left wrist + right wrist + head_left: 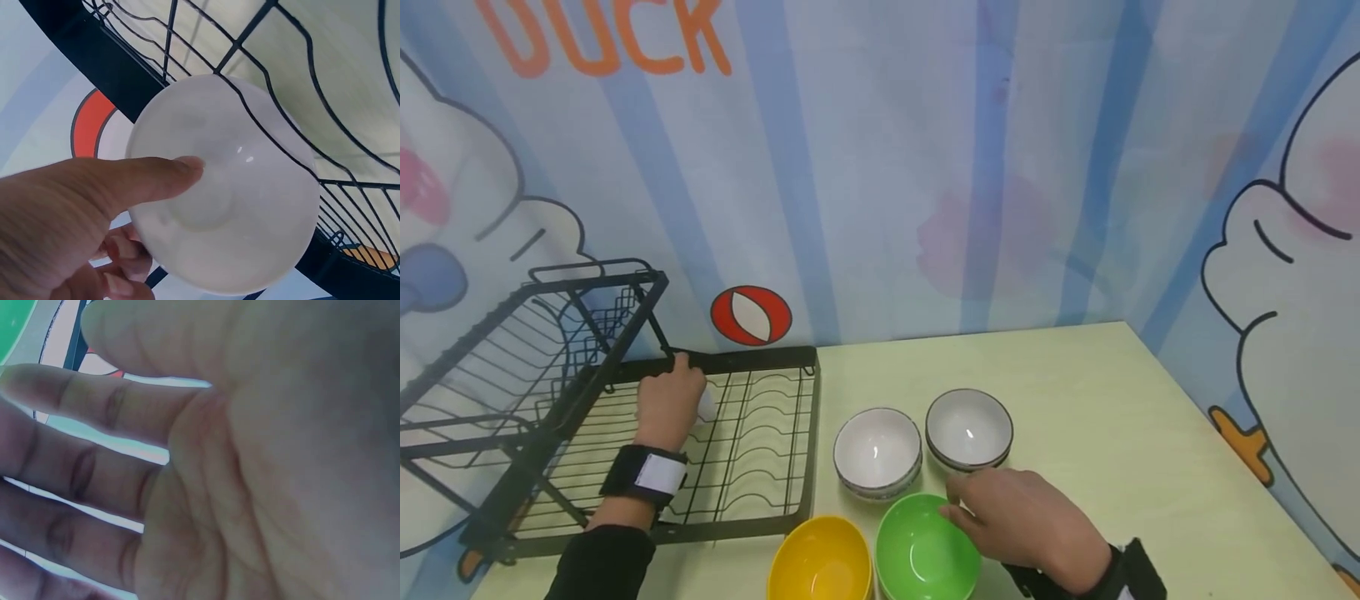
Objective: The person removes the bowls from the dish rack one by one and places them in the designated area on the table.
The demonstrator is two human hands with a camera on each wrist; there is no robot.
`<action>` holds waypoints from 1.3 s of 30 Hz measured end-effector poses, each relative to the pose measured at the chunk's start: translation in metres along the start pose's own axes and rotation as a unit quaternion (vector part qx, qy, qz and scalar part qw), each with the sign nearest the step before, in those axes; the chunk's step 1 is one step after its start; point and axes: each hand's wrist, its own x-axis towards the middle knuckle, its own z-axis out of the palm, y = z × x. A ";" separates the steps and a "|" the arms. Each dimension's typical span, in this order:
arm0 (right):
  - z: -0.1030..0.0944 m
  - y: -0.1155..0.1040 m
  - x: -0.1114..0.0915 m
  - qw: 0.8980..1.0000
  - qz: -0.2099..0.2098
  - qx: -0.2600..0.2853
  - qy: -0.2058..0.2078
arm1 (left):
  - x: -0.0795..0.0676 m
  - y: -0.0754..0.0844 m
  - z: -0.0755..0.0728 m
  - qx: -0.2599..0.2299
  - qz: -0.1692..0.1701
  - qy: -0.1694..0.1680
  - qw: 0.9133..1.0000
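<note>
My left hand (672,400) pinches a round white dish (250,219) at the dish rack (808,467). In the left wrist view, the thumb (159,181) lies across its face and other fingers are at its edge, partly behind it. Rack wires cross in front of the dish; in the head view the hand hides most of it. My right hand (1026,521) hovers over the right edge of a green bowl (917,554), fingers loosely bent. The right wrist view shows its bare palm (206,506) with nothing held.
A yellow bowl (823,562) stands left of the green one. Behind them are two stacks of white bowls, a left stack (876,450) and a right stack (968,429). The rack's raised upper tier (512,358) leans over its left side. A printed curtain (887,167) hangs behind the table.
</note>
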 end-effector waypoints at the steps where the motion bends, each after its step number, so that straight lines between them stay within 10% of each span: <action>1: 0.001 0.000 0.000 1.000 -0.001 -0.001 0.001 | 0.002 -0.003 0.019 0.007 -0.003 0.015 1.000; 23: 0.001 0.001 0.001 1.000 0.008 -0.011 -0.005 | -0.007 -0.010 0.027 0.035 0.011 0.074 0.997; 34: 0.002 0.000 0.001 1.000 0.016 -0.004 -0.005 | -0.026 0.020 -0.105 -0.040 0.014 0.053 0.998; 39: 0.001 -0.002 0.002 1.000 0.021 0.004 -0.013 | -0.027 0.025 -0.122 -0.044 0.016 0.036 0.998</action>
